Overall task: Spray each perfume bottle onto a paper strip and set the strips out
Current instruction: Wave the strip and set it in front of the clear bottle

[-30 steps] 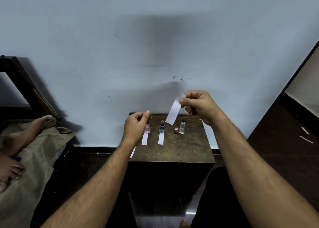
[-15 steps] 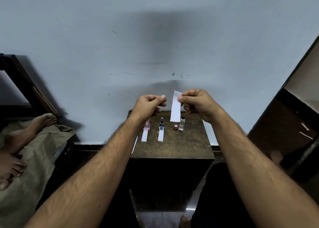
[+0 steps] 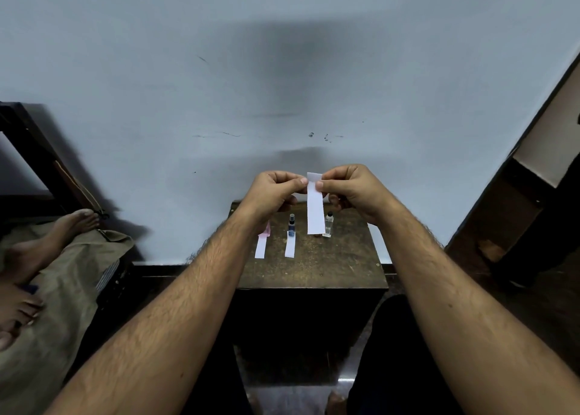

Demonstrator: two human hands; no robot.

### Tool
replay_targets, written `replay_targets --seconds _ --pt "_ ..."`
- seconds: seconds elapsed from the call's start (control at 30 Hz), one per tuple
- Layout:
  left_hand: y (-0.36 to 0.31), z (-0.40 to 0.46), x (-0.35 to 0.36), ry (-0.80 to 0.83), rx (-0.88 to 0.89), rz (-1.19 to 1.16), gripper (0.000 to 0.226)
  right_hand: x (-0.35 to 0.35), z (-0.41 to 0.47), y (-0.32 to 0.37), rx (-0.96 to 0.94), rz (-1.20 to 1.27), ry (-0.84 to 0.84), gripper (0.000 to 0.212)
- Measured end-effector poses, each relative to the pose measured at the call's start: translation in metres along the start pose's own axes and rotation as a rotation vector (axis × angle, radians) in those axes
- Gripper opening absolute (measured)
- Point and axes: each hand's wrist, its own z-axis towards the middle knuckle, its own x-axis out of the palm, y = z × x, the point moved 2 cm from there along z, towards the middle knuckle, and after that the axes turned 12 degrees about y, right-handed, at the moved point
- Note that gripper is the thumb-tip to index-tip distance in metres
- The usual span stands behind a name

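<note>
A white paper strip (image 3: 315, 207) hangs upright above the small dark wooden table (image 3: 339, 260). My right hand (image 3: 351, 191) pinches its top right edge and my left hand (image 3: 273, 194) pinches its top left edge. On the table stand a dark blue spray bottle (image 3: 291, 225) and a clear bottle (image 3: 328, 225). A pink bottle (image 3: 266, 228) is mostly hidden behind my left wrist. One white strip (image 3: 260, 246) lies in front of the pink bottle, another (image 3: 290, 247) in front of the blue one.
A pale wall (image 3: 282, 69) rises right behind the table. To the left a person's bare feet (image 3: 47, 245) rest on an olive cloth beside a dark frame. Dark woodwork (image 3: 518, 210) stands at the right.
My left hand has risen from the table and moved right to pinch the strip's top. The strip has turned from tilted to hanging straight down.
</note>
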Motion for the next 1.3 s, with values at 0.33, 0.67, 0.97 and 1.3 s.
replay_targets --seconds 0.33,0.67,0.97,1.3 --pt "0.003 -0.002 0.007 -0.017 -0.041 -0.029 0.011 0.0 0.002 -0.003 0.009 0.015 -0.002 0.022" --pt "0.012 0.002 0.012 -0.077 -0.209 -0.163 0.012 0.001 0.003 -0.005 0.002 -0.009 -0.015 0.04" --pt "0.02 0.007 0.012 -0.054 -0.24 -0.16 0.01 -0.005 0.01 -0.021 0.065 -0.006 -0.092 0.042" --pt "0.046 0.022 0.009 -0.13 -0.244 -0.055 0.013 -0.013 0.017 -0.05 0.067 0.068 -0.249 0.022"
